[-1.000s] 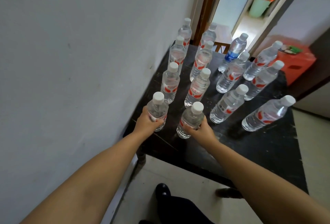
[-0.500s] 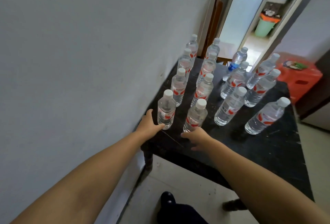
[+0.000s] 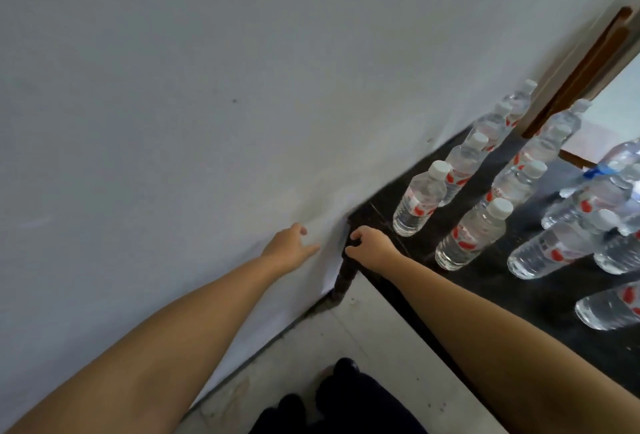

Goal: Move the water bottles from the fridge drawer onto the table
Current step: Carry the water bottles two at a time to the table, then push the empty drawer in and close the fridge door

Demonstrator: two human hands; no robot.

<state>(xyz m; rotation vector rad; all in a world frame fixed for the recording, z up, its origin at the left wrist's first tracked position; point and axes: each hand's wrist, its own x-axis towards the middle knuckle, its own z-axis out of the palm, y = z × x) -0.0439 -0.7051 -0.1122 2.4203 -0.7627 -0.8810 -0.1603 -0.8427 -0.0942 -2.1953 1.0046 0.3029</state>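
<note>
Both hands empty — left hand (image 3: 289, 245) sits in front of the white wall (image 3: 207, 87) w/ fingers loosely extended, gripping nothing; right hand (image 3: 370, 246) hovers at the near corner of the black table (image 3: 519, 295), fingers loosely curled, nothing in them. Water bottles (image 3: 471, 232) stand upright in rows on the tabletop, the nearest two just beside the right hand. Fridge drawer not in view.

Judged step: return for more bottles. To do it well, the person should pull both arms back w/o sweeping the front bottles, since they stand near the table edge, & put new ones in the bare near strip.

Labels: red & white on most, one blue — text too blurred to read.
</note>
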